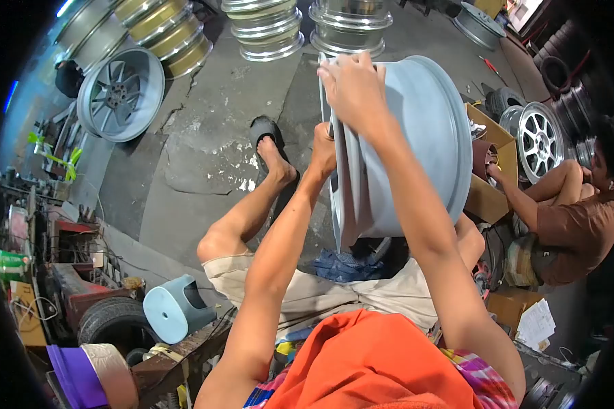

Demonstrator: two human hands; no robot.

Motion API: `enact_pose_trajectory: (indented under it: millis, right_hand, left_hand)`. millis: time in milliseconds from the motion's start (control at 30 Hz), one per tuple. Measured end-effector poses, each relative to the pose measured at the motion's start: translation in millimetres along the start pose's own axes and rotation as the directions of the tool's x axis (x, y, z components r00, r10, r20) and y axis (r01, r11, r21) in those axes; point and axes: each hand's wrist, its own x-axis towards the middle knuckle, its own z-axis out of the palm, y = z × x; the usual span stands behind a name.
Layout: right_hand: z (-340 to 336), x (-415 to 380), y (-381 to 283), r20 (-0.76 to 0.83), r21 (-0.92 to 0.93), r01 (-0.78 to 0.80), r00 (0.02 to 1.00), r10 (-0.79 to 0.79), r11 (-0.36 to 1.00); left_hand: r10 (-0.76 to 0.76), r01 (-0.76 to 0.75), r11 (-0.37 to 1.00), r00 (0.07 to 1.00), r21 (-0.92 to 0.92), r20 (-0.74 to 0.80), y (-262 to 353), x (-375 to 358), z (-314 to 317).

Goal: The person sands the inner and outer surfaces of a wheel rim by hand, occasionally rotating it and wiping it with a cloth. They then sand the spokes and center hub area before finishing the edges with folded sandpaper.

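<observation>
A grey car wheel rim stands on edge between my knees, its spoked face turned to the left. My left hand is closed on the face side of the wheel rim, its fingertips partly hidden. Higher up, my right hand lies over the top edge, fingers bent around the lip. Whether anything thin sits under those fingers cannot be made out. Dark blue cloth lies below the wheel rim, between my legs.
At right a co-worker sits beside a cardboard box and a silver spoked wheel. Stacked wheel rims stand ahead. Another grey wheel is at upper left. A light blue stool and a black tire are at lower left.
</observation>
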Motion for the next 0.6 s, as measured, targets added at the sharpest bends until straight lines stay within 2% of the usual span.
enact_pose_trajectory:
  millis: [33, 100, 133, 233, 300, 333, 367, 433, 467, 533, 567, 600]
  right_hand:
    - [-7.9, -17.4, -5.7, 0.000, -0.005, 0.004, 1.000, -0.004, 1.000]
    - [-23.2, -56.3, -14.4, -0.149, 0.007, 0.113, 0.983, -0.111, 0.994]
    - [-26.2, -65.6, -15.2, -0.134, 0.003, 0.108, 0.985, -0.107, 0.994]
    - [-26.9, -59.5, -16.4, -0.165, 0.049, 0.101, 0.982, -0.092, 0.994]
    - [-10.5, -6.9, -1.5, 0.033, 0.084, 0.026, 0.999, -0.028, 0.996]
    - [4.4, 26.8, 8.3, 0.166, 0.061, -0.005, 0.986, -0.006, 0.998]
    - [23.6, 57.5, 17.2, 0.303, 0.036, -0.036, 0.953, 0.023, 0.999]
    - [59.6, 102.2, 18.2, 0.546, -0.087, -0.135, 0.822, 0.161, 0.987]
    - [64.9, 105.3, 15.3, 0.541, -0.087, -0.131, 0.826, 0.158, 0.987]
    - [65.6, 105.6, 7.7, 0.337, 0.011, -0.187, 0.926, 0.172, 0.982]
    - [63.2, 103.8, 12.5, 0.341, -0.002, -0.176, 0.925, 0.166, 0.984]
    - [37.8, 90.9, 15.8, 0.086, 0.031, -0.073, 0.994, 0.070, 0.997]
  left_hand:
    - [0.003, -0.004, 1.000, 1.000, -0.016, -0.028, 1.4, -0.5, 3.9]
    - [0.010, -0.014, 0.999, 0.996, -0.047, -0.084, 3.6, -1.7, 11.6]
    - [0.002, -0.001, 1.000, 0.997, 0.010, -0.081, 1.6, -3.1, 12.2]
    - [-0.014, 0.012, 1.000, 0.998, -0.020, -0.064, 9.1, -12.7, 10.8]
    - [-0.201, 0.199, 0.979, 0.977, -0.036, -0.066, 13.3, -26.1, 10.1]
    - [-0.229, 0.225, 0.971, 0.972, -0.079, -0.047, 3.2, -34.9, 9.3]
    - [-0.172, 0.172, 0.985, 0.985, -0.007, 0.009, 19.8, -43.9, 6.3]
    - [-0.243, 0.244, 0.966, 0.970, -0.090, 0.020, 20.1, -54.4, 5.7]
    - [-0.236, 0.237, 0.967, 0.971, -0.089, 0.018, 19.6, -52.2, 5.2]
    - [-0.105, 0.105, 0.994, 0.994, -0.005, -0.013, 19.1, -46.7, 3.4]
    - [-0.103, 0.103, 0.995, 0.994, -0.020, -0.022, 15.4, -39.0, 3.3]
    - [-0.110, 0.109, 0.994, 0.993, -0.018, -0.046, 14.1, -28.0, 4.6]
